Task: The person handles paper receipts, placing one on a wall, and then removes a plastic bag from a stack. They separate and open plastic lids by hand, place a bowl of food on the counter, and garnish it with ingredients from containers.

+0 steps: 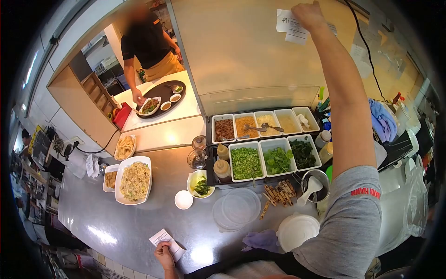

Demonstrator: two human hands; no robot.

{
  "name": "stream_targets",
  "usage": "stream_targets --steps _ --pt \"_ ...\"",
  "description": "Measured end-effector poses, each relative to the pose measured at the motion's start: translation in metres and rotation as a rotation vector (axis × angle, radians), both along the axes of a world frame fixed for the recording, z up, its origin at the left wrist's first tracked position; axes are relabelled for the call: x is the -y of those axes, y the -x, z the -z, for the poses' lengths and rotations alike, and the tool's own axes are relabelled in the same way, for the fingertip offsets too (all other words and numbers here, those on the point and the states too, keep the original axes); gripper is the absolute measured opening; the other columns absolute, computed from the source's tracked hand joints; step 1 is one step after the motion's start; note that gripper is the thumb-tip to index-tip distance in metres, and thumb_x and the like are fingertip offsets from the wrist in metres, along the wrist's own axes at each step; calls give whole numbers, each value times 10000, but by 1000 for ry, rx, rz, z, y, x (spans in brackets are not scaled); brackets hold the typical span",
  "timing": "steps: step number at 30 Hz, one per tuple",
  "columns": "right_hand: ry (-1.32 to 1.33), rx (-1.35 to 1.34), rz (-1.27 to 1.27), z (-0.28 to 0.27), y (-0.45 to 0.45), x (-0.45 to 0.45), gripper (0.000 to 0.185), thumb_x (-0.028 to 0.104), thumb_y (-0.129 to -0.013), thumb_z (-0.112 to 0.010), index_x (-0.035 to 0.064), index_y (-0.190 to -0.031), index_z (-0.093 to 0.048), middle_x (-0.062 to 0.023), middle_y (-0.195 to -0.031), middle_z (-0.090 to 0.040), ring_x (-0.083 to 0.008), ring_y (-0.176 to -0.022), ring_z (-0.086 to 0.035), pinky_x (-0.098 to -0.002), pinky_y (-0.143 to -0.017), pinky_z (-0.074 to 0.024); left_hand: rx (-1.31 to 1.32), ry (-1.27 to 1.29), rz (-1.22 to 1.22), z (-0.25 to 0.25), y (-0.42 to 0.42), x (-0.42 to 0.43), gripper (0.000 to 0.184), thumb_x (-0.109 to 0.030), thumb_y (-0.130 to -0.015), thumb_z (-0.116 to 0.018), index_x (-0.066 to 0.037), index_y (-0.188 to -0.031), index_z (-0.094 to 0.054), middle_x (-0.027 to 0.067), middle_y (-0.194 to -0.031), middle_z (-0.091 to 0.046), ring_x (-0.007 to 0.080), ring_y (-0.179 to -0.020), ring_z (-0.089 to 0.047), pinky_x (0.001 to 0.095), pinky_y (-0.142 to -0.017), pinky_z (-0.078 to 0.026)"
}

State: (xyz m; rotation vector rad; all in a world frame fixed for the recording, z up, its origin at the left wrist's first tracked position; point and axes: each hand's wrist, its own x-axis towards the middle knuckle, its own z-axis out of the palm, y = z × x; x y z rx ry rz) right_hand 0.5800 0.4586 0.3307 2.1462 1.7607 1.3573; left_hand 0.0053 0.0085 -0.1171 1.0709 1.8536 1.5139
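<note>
Steel-grey counter (116, 221) spreads widest, the pale wall panel (232, 51) rising behind it. Smaller, a white bowl (132, 202) of fried rice sits well apart from both hands. The person's right hand (309, 16) reaches high to the panel, at the wall slips (295, 34); whether it pinches or merely presses them cannot be told. The left hand (163, 255), low by the counter's near edge, grasps a paper slip (160, 236). The step in hand looks like handling slips at the panel; the next move seems to call for steady right fingers and a light left grip.
</note>
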Motion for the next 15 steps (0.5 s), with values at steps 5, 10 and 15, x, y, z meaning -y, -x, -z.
stream_targets --steps 5,10,15 --pt "-41 114 -21 2 7 12 172 113 -796 -533 125 -918 -655 -83 -895 -668 -239 -863 -641 -464 -844 -399 -16 22 -18 8 6 2 192 60 -752 -445 -18 -663 -597 9 -696 -584 98 -669 -497 219 -646 -392" --pt "-339 213 -212 18 0 25 145 90 -772 -560 152 -903 -550 -11 -737 -651 -199 -730 -646 -380 -711 -419 8 8 -14 8 5 1 198 66 -744 -438 -17 -660 -596 12 -693 -582 101 -672 -500 220 -647 -398" --pt "-399 146 -197 25 -6 14 143 81 -787 -538 129 -921 -538 -46 -802 -642 -209 -775 -647 -361 -683 -432 22 4 -25 -1 -3 -1 202 66 -748 -437 -18 -658 -597 4 -680 -574 92 -656 -490 211 -636 -386"
